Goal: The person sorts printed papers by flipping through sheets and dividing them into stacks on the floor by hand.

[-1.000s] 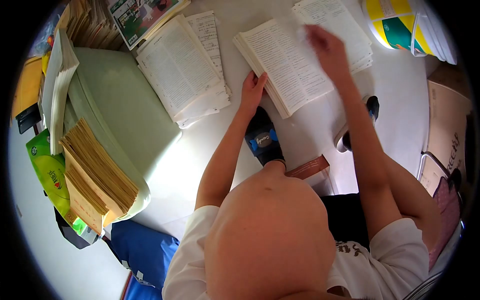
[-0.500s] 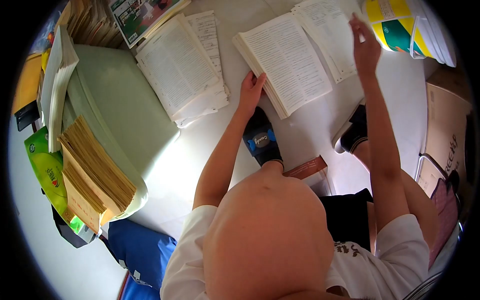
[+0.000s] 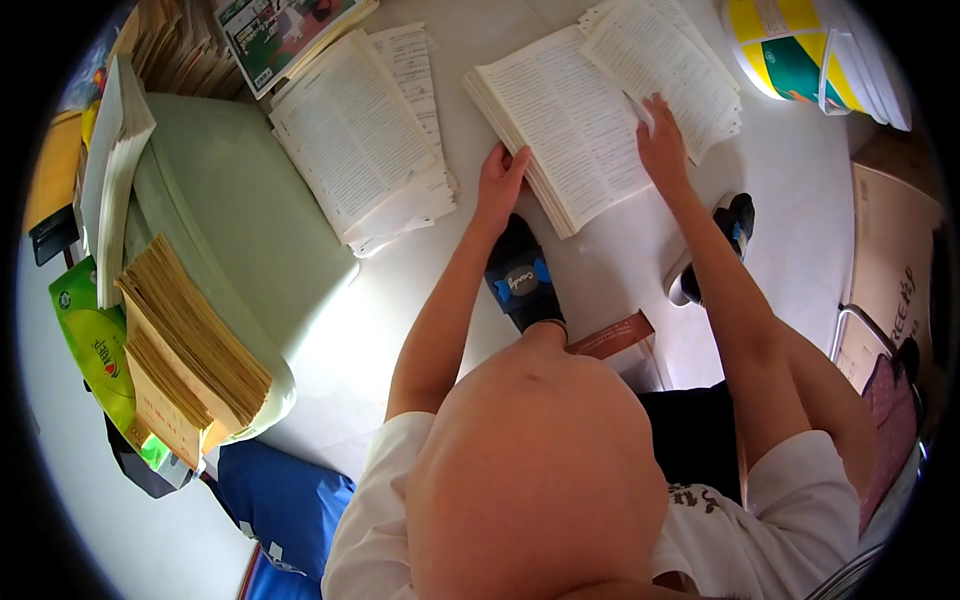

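Note:
A thick open book (image 3: pixel 565 125) with printed pages, its outer binding not visible, lies on the floor in front of me. My left hand (image 3: pixel 501 187) grips its left edge, thumb on the top page and the other fingers partly hidden at the side. At the right edge of the book, my right hand (image 3: pixel 662 147) has its fingers closed on the lower end of a printed page (image 3: pixel 640 55). That page slants over other loose printed sheets (image 3: pixel 705 85). Whether it is still attached to the book, I cannot tell.
Another stack of printed pages (image 3: pixel 355 135) lies to the left, beside a magazine (image 3: pixel 290 35). A pale green bin (image 3: pixel 225 190) has old books (image 3: pixel 190 350) on it. A yellow-and-white bucket (image 3: pixel 800 50) stands at upper right, a cardboard box (image 3: pixel 890 240) below it. My slippered foot (image 3: pixel 520 275) is near the book.
My right hand has come down and left from beyond the loose sheets to the book's right edge. A page now slants over those sheets. The left hand stays put; my right foot has shifted slightly.

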A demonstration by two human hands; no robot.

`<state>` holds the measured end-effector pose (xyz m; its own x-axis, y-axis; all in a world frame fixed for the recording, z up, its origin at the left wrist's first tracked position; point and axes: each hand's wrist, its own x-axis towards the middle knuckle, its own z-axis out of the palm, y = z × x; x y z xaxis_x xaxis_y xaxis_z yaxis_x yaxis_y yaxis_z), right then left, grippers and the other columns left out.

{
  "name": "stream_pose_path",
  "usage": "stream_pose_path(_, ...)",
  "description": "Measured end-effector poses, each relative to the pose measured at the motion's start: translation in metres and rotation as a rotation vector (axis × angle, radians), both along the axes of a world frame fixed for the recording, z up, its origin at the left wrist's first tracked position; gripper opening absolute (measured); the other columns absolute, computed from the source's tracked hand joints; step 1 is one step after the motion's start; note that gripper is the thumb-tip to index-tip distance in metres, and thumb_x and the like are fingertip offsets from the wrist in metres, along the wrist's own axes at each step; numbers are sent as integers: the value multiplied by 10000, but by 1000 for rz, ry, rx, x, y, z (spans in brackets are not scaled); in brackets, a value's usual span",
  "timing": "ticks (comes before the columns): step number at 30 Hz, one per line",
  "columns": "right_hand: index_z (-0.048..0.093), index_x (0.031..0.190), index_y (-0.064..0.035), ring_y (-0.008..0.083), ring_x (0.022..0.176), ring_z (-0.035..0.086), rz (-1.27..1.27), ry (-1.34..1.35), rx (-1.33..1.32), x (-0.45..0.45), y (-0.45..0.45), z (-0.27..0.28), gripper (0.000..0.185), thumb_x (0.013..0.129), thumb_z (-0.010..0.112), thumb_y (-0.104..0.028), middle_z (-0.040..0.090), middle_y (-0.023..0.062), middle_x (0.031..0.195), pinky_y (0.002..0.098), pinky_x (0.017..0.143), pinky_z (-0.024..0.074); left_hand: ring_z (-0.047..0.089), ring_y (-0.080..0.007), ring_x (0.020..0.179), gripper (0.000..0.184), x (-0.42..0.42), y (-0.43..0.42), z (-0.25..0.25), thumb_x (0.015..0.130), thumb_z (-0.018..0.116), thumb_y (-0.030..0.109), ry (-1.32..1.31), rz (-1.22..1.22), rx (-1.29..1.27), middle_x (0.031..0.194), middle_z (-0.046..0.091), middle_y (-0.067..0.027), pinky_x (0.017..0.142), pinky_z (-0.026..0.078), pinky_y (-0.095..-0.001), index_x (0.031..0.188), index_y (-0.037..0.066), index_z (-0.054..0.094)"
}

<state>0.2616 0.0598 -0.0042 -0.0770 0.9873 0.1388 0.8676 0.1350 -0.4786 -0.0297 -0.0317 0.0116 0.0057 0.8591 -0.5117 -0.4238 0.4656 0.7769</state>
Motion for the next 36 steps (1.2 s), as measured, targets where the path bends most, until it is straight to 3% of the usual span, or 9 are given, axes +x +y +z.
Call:
stream_pose_path(3,611,1314,-81,376,1398,472,108,126,-57,-35,-16,11,382,952,659,-192,475,203,1530,437,1139,418,657,-107,985,427,3,2,3,1035,634,289,110,4,13,1129,701,-66,830,541,-260,1341,-2,568)
stream_pose_path(5,619,1295,-72,387,1448,404,40,89,-81,-66,-34,19,412,945,706,-270,395,207,1587,431,1163,388,656,-104,970,419,0,2,1,1033,637,294,77,-7,-25,1117,702,-64,810,544,-257,1327,2,577)
stream_pose_path(7,611,1322,-62,387,1472,367,100,-137,-12,-82,-45,28,443,949,703,-283,388,216,1589,432,1183,363,654,-101,956,411,0,3,1,1031,640,299,47,-17,-63,1106,702,-62,790,547,-255,1314,6,586)
stream_pose_path(9,593,1360,-52,378,1491,341,150,203,-142,-100,-59,31,481,954,695,-289,361,220,1605,429,1192,350,650,-96,935,393,3,4,1,1036,632,299,47,15,-50,1098,700,-58,756,549,-252,1301,11,592)
stream_pose_path(10,603,1363,-64,382,1461,403,175,244,-136,-109,-65,35,446,954,696,-215,428,203,1576,416,1187,346,650,-96,935,393,2,3,0,1036,632,299,53,13,-52,1098,700,-58,756,549,-252,1301,11,592)
stream_pose_path(13,627,1340,-56,361,1459,415,228,466,-252,-129,-71,40,399,973,670,-206,455,214,1554,404,1186,343,651,-93,934,375,1,3,2,1044,616,289,40,12,-4,1098,700,-54,741,552,-253,1299,14,594)
stream_pose_path(17,706,1222,-64,374,1418,465,175,546,-273,-135,-66,46,338,974,674,-291,515,220,1501,410,1167,373,631,-77,861,386,2,3,6,1052,590,342,77,-1,10,1043,674,-12,739,545,-245,1290,38,599)
stream_pose_path(24,736,1158,-84,337,1413,483,182,522,-315,-129,-61,45,279,954,695,-270,530,205,1494,394,1160,383,661,-93,928,372,1,3,3,1044,608,276,40,16,-16,1100,700,-52,745,560,-247,1306,12,585)
stream_pose_path(36,738,1067,-35,341,1401,497,173,608,-338,-125,-60,43,231,936,715,-224,552,188,1482,383,1152,392,659,-86,906,381,1,2,6,1051,599,304,26,12,-1,1080,697,-43,737,559,-245,1292,10,587)
